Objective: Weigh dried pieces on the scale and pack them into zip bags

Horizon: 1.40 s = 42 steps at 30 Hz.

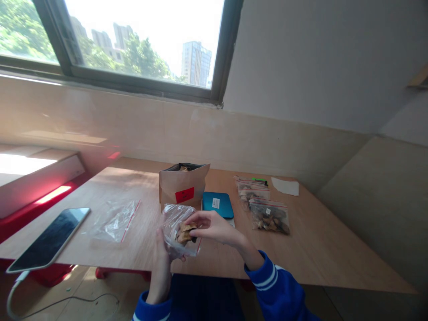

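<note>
My left hand [161, 263] grips a small clear zip bag [174, 223] from below, near the table's front edge. My right hand [214, 227] pinches brown dried pieces [186, 232] at the bag's mouth. Just behind stands an open brown paper bag [182, 185] with a red label, holding more brown pieces.
The wooden table [317, 249] carries an empty zip bag [113, 220] and a phone [50, 238] with a cable on the left. A blue flat device [218, 204] lies beside the paper bag. Two filled zip bags [269, 216] and a white paper [285, 186] lie on the right.
</note>
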### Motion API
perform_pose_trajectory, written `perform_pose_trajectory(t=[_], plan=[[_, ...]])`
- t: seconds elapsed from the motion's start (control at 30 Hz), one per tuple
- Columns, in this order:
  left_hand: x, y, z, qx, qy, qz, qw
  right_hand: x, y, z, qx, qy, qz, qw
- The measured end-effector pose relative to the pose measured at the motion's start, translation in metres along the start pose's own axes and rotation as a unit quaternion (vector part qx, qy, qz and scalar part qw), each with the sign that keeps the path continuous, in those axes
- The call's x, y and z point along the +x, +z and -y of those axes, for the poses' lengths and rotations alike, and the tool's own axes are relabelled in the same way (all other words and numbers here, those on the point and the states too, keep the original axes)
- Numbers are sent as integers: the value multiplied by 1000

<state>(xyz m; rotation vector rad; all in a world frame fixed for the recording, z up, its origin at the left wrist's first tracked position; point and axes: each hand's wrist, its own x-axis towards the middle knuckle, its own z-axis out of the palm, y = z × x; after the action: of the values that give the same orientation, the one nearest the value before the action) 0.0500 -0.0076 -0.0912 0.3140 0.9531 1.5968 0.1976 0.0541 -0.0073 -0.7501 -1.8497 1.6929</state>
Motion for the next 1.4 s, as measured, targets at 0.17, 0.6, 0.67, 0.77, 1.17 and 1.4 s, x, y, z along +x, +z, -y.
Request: perform_pose_trajectory(t=[0.17, 0.6, 0.67, 0.77, 1.17, 1.4], plan=[[-4, 9, -8, 4, -10, 19, 1000, -3, -11, 17, 6, -23, -38, 999], [-21, 6, -13, -19, 16, 3, 1000, 66, -63, 91, 60, -196, -159, 966], [-20, 4, -13, -15, 17, -2, 1000, 82, -64, 94, 0, -212, -169, 962], [-20, 5, -15, -9, 22, -4, 1000, 98, -60, 90, -108, -203, -175, 957], [-18, 6, -13, 17, 18, 4, 1000, 98, -53, 84, -516, -223, -124, 818], [-19, 10, -14, 11, 21, -5, 1000, 98, -47, 73, -568, -265, -197, 753]])
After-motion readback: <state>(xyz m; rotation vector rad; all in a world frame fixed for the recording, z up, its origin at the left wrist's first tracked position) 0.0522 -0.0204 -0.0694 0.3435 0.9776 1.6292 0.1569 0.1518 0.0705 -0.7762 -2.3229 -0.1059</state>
